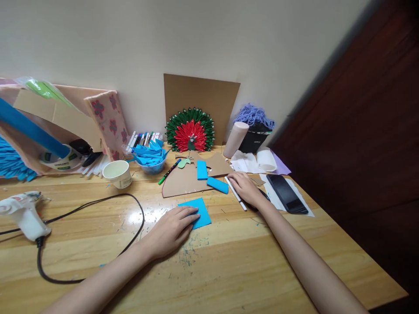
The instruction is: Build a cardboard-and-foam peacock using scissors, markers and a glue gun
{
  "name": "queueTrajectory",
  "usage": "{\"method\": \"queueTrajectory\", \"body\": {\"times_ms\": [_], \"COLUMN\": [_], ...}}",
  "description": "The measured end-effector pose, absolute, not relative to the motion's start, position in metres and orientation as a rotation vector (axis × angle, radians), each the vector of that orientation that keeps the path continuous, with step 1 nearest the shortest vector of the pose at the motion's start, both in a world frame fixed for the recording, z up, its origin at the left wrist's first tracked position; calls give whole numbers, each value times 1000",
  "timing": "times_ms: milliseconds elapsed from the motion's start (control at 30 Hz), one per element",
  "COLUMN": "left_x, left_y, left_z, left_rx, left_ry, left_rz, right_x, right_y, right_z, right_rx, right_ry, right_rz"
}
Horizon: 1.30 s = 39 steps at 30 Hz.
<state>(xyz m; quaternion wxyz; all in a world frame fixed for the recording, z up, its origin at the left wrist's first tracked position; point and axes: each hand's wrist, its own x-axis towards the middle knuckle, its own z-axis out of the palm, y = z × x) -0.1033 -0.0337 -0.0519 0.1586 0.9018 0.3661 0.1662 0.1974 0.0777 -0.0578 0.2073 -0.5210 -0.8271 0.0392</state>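
My left hand (173, 229) lies flat, fingers spread a little, on a blue square sheet (203, 213) on the wooden table. Farther right, my right hand (244, 187) rests beside a thin white stick (236, 194); its fingertips are near the stick's upper end, and what they hold, if anything, is hidden. Beyond the hands, two small blue pieces, one upright (202, 170) and one slanted (218, 185), lie on and by a cut cardboard piece (180, 183). A dark object is partly covered by my right hand.
A glue gun (28, 216) with a looping black cable stands left. Behind are a paper cup (118, 174), a bowl of blue strips (152, 159), a green marker (169, 171) and a red-green fan-shaped craft (190, 131). A phone (287, 194) lies right, near a paper roll (266, 159).
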Motion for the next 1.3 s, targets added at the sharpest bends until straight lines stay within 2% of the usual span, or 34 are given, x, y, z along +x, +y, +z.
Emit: {"method": "queueTrajectory", "body": {"times_ms": [367, 633, 867, 933, 1100, 1167, 1300], "left_x": [-103, -104, -105, -104, -102, -101, -99], "left_y": [-35, -36, -36, -36, -36, -36, -38], "left_z": [-51, -53, -55, -55, -54, -54, -53], "left_rx": [2572, 2587, 2540, 2533, 2447, 2427, 2522], "left_ry": [1043, 1016, 1043, 1049, 1212, 1286, 1378], "left_rz": [531, 606, 699, 707, 836, 918, 938], "right_x": [182, 181, 170, 165, 143, 131, 110], "right_y": [145, 128, 82, 65, 27, 13, -6], "right_z": [-28, -30, 10, 21, 26, 21, 8], "right_rx": [-1330, -1303, -1264, -1229, -1076, -1002, -928], "right_ry": [-2550, -2698, -2631, -2586, -2575, -2637, -2716], "right_rz": [9, -197, -353, -293, 236, 281, 135]}}
